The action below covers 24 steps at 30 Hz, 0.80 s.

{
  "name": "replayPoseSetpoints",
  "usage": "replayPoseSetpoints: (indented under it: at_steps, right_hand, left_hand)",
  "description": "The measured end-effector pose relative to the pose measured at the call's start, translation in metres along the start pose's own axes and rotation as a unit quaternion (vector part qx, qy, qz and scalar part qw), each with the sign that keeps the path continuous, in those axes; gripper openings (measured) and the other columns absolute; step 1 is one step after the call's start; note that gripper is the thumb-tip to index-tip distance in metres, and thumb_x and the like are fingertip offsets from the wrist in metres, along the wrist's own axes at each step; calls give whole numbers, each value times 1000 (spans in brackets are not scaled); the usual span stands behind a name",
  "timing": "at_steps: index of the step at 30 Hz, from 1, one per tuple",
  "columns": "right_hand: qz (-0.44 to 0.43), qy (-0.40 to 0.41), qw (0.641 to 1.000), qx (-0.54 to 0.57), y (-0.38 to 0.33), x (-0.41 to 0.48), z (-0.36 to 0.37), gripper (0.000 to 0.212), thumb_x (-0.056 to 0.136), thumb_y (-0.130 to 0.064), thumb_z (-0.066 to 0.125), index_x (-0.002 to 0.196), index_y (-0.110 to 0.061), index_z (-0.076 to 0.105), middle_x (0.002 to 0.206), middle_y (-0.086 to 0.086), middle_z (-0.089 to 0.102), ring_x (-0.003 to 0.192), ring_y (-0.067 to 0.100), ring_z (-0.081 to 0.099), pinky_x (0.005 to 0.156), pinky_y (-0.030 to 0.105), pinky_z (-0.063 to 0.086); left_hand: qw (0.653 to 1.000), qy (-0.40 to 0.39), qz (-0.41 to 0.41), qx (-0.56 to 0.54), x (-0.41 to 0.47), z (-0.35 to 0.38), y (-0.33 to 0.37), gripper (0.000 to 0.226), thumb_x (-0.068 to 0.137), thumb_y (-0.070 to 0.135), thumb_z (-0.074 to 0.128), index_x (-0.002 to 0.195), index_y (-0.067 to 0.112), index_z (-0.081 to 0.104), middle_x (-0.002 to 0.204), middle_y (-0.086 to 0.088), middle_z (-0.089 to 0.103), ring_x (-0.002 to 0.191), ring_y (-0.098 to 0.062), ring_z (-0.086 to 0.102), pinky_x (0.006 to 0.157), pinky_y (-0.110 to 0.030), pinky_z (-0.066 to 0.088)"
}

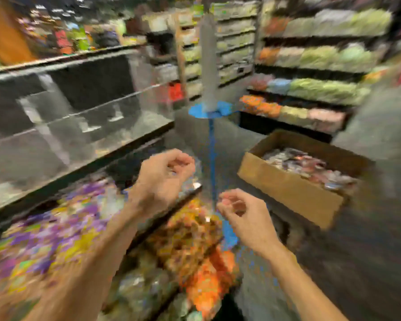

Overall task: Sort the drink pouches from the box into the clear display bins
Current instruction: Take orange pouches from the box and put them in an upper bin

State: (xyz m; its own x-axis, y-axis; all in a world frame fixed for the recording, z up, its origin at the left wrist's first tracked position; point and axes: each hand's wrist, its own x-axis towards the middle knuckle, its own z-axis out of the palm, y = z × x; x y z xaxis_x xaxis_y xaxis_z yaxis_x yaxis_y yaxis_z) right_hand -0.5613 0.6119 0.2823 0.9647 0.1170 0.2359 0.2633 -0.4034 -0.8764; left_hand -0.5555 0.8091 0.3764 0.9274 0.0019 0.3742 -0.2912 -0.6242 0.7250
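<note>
Blurred shop aisle w/ stocked shelves. Open brown cardboard box [287, 188] of foil drink pouches [306, 167], long axis running away rightwards. Right hand [243, 214] just left of box, nearer; left hand [164, 174] further left. Both loosely curled, nothing visibly held. Clear plastic display bins [79, 135] left of box.

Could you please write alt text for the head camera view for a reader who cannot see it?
A person's left hand and right hand hover, fingers loosely curled, above clear display bins of colourful drink pouches in a blurred shop aisle. An open cardboard box holding more pouches sits to the right, with stocked shelves behind.
</note>
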Motion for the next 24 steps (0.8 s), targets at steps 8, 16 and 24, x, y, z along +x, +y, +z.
replayPoseSetpoints:
  at_steps: [8, 16, 24]
  right_hand:
    - [187, 156, 967, -74, 145, 4, -159, 7, 91, -29, 67, 97, -28, 71, 83, -15, 69, 79, 0, 63, 73, 25, 51]
    - [336, 149, 921, -128, 279, 94, -242, 12, 96, -26, 62, 105, -22, 68, 93, -10, 68, 89, 5, 63, 81, 27, 53]
    - [435, 59, 883, -166, 381, 203, -310, 18, 98, -24, 58, 111, -14, 64, 107, 4, 66, 100, 23, 62, 81, 38, 50]
  left_hand:
    - [970, -222, -18, -100, 67, 285, 19, 18, 83, 10, 75, 79, 26, 68, 67, 10, 65, 59, 1, 55, 65, -10, 43]
    - [862, -372, -230, -256, 163, 505, -16, 5, 93, 6, 65, 98, 5, 65, 72, -5, 65, 62, -17, 60, 61, -33, 52]
    - [704, -361, -504, -347, 261, 634, -37, 22, 95, 2, 62, 116, -1, 61, 98, -20, 67, 79, -28, 68, 62, -35, 61]
